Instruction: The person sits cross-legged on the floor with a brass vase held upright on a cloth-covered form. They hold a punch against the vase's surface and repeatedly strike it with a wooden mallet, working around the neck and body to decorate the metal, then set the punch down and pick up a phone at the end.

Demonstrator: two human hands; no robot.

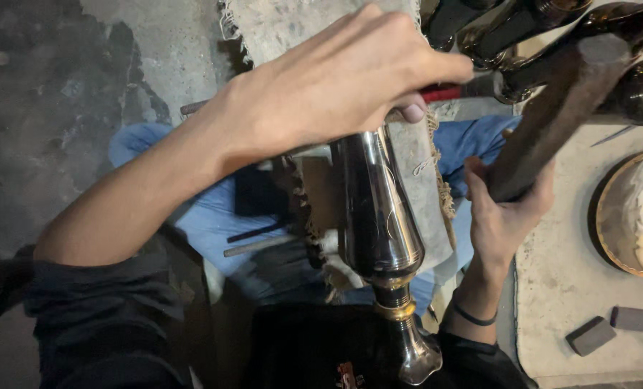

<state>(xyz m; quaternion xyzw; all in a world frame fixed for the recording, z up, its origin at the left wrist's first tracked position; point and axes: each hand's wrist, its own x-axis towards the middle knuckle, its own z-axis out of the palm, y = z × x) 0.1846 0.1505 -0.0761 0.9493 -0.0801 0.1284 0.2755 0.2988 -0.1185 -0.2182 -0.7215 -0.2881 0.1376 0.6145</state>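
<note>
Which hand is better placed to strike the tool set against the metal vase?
Right. The right hand grips the wooden mallet; the left hand is busy pinning the red-handled tool against the vase.

Rough grey floor, stained dark toward the left edge. On it, frayed burlap mat at top centre. Pale slab at right, bearing round gold-rimmed dish and two grey blocks near the bottom-right corner.

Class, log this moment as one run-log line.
left hand: holds red-handled tool on dark metal vase | right hand: grips wooden mallet
</note>
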